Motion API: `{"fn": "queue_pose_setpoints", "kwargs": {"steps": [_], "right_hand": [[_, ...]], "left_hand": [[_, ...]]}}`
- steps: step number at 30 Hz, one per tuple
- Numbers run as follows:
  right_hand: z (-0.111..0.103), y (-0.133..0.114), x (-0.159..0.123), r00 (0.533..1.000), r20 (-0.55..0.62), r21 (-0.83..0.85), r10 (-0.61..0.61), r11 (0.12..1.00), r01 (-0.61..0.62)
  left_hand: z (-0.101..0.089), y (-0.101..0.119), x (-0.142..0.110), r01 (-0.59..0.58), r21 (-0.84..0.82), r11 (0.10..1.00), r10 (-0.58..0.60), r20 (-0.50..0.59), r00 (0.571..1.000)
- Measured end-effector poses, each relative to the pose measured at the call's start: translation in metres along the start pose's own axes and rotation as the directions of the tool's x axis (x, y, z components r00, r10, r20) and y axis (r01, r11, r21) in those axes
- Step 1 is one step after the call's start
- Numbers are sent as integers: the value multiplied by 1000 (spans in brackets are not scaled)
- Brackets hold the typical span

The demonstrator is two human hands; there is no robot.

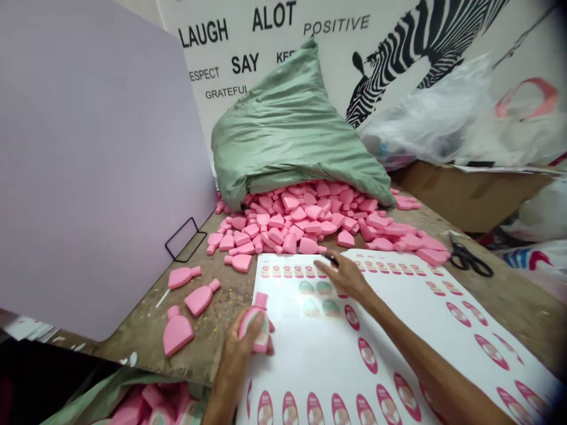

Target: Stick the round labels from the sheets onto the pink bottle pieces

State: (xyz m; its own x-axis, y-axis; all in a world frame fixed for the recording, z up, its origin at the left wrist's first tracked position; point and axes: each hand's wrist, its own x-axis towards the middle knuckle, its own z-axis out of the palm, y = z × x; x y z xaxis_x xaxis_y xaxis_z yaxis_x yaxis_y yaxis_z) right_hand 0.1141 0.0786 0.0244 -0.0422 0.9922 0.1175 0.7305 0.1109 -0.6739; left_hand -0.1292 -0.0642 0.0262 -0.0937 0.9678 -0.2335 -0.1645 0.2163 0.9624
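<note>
My left hand [239,348] is closed around a small pink toy-like bottle [260,302], upright, with a pale green and white label on its front. Over the top of a white sticker sheet [287,342] is my right hand [345,273], its fingers bent around a small dark object [330,258] whose kind I cannot make out. Just below that hand lie several round green stickers [323,287]. Rows of small pink stickers [287,271] and oval pink stickers [367,355] are printed on the sheet. A second sticker sheet [416,313] lies at the right, partly behind my right forearm.
A green sack [287,130] spills a heap of pink bottles [296,218] across the back of the table. Three loose bottles [178,332] lie left of my left hand. Black scissors [469,260] rest at the right. A pale panel [101,159] stands at the left; below, an open sack holds more bottles [150,404].
</note>
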Motion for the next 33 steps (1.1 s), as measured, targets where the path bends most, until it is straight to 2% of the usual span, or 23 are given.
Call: {"fn": "queue_pose_setpoints", "kwargs": {"steps": [2,3,6,7,9,11,12,13,14,16,17,18,19,20,21,23,25,27,29,33], "right_hand": [[-3,18,37,999,-34,-49,8,999,-9],[-4,24,53,1000,-18,-60,2,998,-3],[-5,33,79,997,67,-44,-45,998,48],[-7,32,81,995,83,-37,-62,997,66],[-15,27,75,992,91,-25,-87,996,90],[-30,14,57,986,119,-8,-119,993,121],[-39,5,45,976,160,6,-149,989,150],[-50,-5,32,952,235,34,-198,980,196],[-60,-17,17,869,389,80,-306,951,298],[-77,-39,-11,715,554,191,-427,901,389],[-83,-46,-23,660,600,238,-451,889,391],[-87,-50,-34,642,613,273,-460,886,375],[-88,-50,-43,658,602,293,-453,891,346],[-88,-45,-49,704,565,297,-430,902,313],[-86,-35,-54,770,504,288,-392,916,279],[-75,-10,-61,900,334,239,-280,949,207],[-58,16,-65,969,176,152,-172,978,145],[-41,33,-70,987,73,30,-141,990,139],[-28,40,-74,980,11,-120,-196,973,196],[-16,39,-78,944,-14,-343,-329,889,304]], "left_hand": [[-18,2,18,-89,290,953,144,-175,974],[-25,2,27,-92,420,903,204,-230,952],[-41,3,47,-6,707,707,282,-274,920],[-43,3,50,23,778,627,314,-280,907],[-42,6,51,60,876,478,451,-304,839],[-31,14,47,-8,922,386,587,-239,773],[-22,19,44,-96,923,372,610,-164,775],[-11,26,40,-216,898,384,594,-61,802],[2,32,36,-332,841,426,540,58,840],[28,43,28,-448,660,603,326,308,894],[40,46,24,-427,557,712,193,429,882],[51,48,20,-358,459,813,78,524,848],[59,47,16,-263,373,890,-4,583,813],[66,45,13,-169,298,940,-46,599,800],[71,41,10,-93,230,969,-59,577,815],[78,30,7,-7,119,993,-50,465,884],[85,19,8,40,55,998,-56,352,934],[94,7,11,78,13,997,-78,272,959],[104,-3,16,92,-15,996,-87,201,976],[118,-18,26,69,-43,997,-62,145,988]]}}
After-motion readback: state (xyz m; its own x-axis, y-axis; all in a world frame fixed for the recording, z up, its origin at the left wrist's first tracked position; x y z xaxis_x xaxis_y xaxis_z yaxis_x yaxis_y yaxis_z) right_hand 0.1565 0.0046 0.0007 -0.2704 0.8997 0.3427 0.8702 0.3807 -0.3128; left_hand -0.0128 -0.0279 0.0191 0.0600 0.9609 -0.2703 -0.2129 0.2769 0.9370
